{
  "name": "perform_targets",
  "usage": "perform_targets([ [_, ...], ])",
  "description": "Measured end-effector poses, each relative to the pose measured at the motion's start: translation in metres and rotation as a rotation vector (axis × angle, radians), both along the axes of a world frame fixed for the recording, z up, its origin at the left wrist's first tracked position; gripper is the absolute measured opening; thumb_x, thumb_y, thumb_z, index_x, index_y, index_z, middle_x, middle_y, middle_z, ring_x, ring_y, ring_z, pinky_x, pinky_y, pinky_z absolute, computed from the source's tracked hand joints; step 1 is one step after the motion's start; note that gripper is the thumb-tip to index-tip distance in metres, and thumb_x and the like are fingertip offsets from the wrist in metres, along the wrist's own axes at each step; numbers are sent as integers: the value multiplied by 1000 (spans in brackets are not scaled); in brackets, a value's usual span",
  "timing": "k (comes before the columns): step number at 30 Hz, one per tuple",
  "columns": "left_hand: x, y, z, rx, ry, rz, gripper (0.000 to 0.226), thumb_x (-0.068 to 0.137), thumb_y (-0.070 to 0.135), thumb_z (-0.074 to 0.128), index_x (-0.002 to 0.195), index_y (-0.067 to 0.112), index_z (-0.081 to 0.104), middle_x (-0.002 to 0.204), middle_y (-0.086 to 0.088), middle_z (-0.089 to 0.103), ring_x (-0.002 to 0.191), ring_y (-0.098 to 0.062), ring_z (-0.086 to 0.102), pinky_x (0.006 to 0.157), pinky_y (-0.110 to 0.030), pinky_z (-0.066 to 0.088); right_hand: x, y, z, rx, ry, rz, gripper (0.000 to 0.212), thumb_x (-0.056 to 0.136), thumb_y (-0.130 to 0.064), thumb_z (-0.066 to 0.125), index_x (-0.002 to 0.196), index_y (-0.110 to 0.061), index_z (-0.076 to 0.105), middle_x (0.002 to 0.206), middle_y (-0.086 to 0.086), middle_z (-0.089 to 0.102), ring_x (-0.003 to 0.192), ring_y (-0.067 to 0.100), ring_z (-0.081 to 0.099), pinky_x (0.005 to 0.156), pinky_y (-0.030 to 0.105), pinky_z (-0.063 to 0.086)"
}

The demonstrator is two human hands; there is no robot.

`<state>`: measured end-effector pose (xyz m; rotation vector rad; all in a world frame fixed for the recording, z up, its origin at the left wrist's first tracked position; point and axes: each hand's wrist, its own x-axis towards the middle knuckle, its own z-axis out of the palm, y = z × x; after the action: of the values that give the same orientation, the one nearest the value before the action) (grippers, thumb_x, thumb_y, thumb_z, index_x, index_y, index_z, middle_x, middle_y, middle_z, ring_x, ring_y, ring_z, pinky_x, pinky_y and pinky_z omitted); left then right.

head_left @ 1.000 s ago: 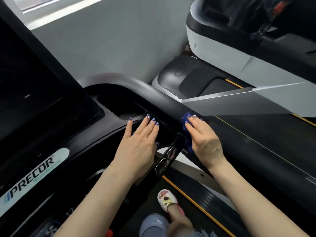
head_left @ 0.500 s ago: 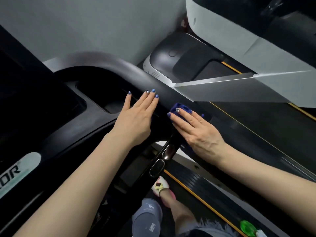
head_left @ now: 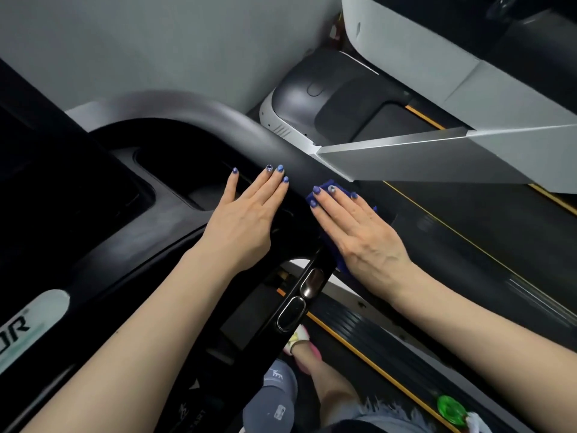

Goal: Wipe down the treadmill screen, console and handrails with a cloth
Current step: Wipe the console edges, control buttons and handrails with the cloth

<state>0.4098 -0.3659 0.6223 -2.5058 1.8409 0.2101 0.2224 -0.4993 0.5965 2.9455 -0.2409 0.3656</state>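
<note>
Head view: your right hand (head_left: pixel 359 228) lies flat, fingers straight, pressing blue cloth (head_left: pixel 326 190) onto the right handrail (head_left: pixel 271 145). Left hand (head_left: pixel 246 214) rests open on the console (head_left: pixel 150 226) w/ nothing held. Keep even pressure & follow the rail's curve.

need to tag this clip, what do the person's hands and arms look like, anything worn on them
Both forearms are bare, with no sleeves, watch or bracelet in view. The left hand and right hand show no rings. All visible fingernails are painted blue, and at least one nail on each hand looks paler with a glittery or gem-like finish.
</note>
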Motion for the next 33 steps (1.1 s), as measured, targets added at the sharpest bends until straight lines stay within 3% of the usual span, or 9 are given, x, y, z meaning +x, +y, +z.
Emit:
perform_targets([
  [6, 7, -4, 2, -25, 31, 16, 75, 92, 10, 37, 158, 17, 1, 165, 2, -7, 151, -11, -7, 118, -48, -14, -16, -9, -4, 19, 86, -120, 50, 104, -13, 21, 152, 2, 23, 159, 23, 19, 148, 37, 19, 122, 46, 12],
  [10, 3, -5, -6, -45, 39, 34, 73, 87, 13, 28, 158, 14, 8, 166, -1, -1, 152, -13, 0, 119, -49, -7, 13, -16, 8, 176, 10, -168, 50, 99, -18, 33, 142, 5, 43, 149, 23, 40, 138, 37, 39, 116, 46, 28],
  [13, 1, -3, -9, -30, 56, 30, 79, 80, 16, 15, 158, 13, 9, 166, -1, 0, 151, -13, 0, 120, -49, -6, -7, -22, 10, 181, 56, -130, 53, 100, -23, 33, 143, 6, 41, 151, 23, 37, 140, 38, 36, 116, 45, 27],
  [18, -2, -6, -7, -27, 83, 66, 83, 82, 6, 38, 158, 14, 5, 165, 0, -5, 148, -10, -9, 120, -48, -6, 23, -29, 10, 309, 122, -244, 73, 93, -46, 37, 141, 10, 41, 146, 29, 40, 136, 42, 39, 112, 51, 35],
  [20, -1, -5, -7, -36, 72, 59, 78, 83, 11, 30, 158, 14, 10, 165, 0, 0, 149, -11, -4, 121, -49, -3, 33, -28, 9, 354, 111, -278, 81, 88, -53, 38, 140, 8, 42, 144, 29, 42, 134, 42, 41, 112, 50, 37],
  [23, 4, -4, -5, -31, 56, 66, 79, 79, 16, 14, 158, 15, 14, 165, 1, 5, 149, -10, 1, 121, -51, 1, 17, -26, 9, 324, 134, -264, 76, 90, -48, 36, 139, 9, 43, 142, 30, 44, 131, 42, 44, 110, 48, 39],
  [27, 10, -6, -6, -41, 55, 99, 79, 79, 14, 20, 158, 15, 15, 165, 1, 5, 148, -9, 0, 121, -52, 2, 55, -24, 12, 330, 138, -319, 74, 88, -45, 34, 134, 11, 48, 135, 32, 49, 120, 44, 52, 104, 47, 44],
  [29, 11, -5, -5, -52, 60, 95, 80, 77, 15, 16, 157, 14, 19, 164, 0, 9, 148, -10, 4, 120, -53, 4, 71, -23, 9, 328, 149, -311, 75, 89, -46, 38, 139, 10, 43, 139, 31, 45, 124, 43, 48, 107, 46, 41],
  [33, 17, -1, 0, -9, 88, 141, 84, 85, 5, 40, 158, 18, 0, 164, 4, -11, 146, -6, -15, 120, -47, -11, 54, -21, 6, 244, 236, -264, 81, 93, -46, 54, 148, 9, 27, 151, 31, 28, 139, 42, 32, 116, 47, 30],
])
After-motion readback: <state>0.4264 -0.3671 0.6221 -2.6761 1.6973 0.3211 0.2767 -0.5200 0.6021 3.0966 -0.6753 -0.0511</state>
